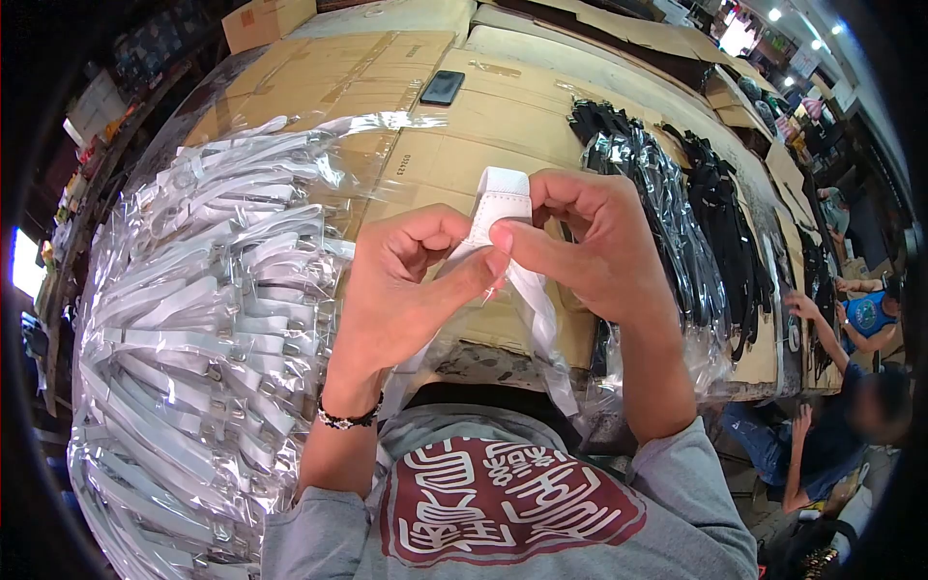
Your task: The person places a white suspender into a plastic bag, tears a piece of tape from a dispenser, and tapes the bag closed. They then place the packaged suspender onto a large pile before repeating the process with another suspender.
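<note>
A white strap [505,205] with a folded, stitched end is held up in front of my chest, its tails hanging down towards my shirt. My left hand [411,280] pinches it from the left, with the thumb against the strap just below the stitching. On the other side my right hand [590,242] grips the stitched end between thumb and curled fingers. Both thumb tips are close together at the strap. A beaded bracelet is on my left wrist.
White straps in clear plastic [203,338] are heaped at left. Black straps in plastic [648,213] lie at right. A phone [442,88] rests on the cardboard-covered table [503,111]. Other people [831,425] sit at the far right.
</note>
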Motion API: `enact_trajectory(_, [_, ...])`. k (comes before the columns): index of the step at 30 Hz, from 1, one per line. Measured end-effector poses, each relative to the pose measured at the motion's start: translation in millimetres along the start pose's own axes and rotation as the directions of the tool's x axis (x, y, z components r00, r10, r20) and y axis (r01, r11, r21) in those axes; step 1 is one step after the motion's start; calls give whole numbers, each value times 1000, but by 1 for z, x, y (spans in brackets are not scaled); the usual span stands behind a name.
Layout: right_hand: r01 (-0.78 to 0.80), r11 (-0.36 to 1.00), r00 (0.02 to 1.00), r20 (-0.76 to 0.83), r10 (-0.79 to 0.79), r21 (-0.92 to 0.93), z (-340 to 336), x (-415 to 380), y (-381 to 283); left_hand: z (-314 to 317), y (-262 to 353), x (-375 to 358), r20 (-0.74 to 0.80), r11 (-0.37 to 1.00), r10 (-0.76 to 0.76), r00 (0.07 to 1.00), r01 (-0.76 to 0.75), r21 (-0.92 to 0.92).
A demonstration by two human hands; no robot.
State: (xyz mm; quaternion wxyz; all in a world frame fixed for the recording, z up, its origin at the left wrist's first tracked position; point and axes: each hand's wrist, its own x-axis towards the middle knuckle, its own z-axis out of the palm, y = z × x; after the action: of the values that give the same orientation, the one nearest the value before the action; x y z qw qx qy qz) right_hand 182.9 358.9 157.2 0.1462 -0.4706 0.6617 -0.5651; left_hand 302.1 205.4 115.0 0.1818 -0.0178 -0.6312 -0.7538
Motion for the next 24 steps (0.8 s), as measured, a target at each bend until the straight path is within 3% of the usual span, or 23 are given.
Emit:
enact_trajectory(4, [-30,999,999,-24,31,41,0,0,9,-1,-6,-2,4,993,9,1000,-8,-117])
enact_trajectory(7, [-60,995,996,-57,65,74,1,0,10,1,-2,-3,-33,992,-55,998,51,-115])
enact_trajectory(24, [7,993,998,-64,1,118,7,-2,13,9,-13,-5,-88,992,27,996,-38,-124])
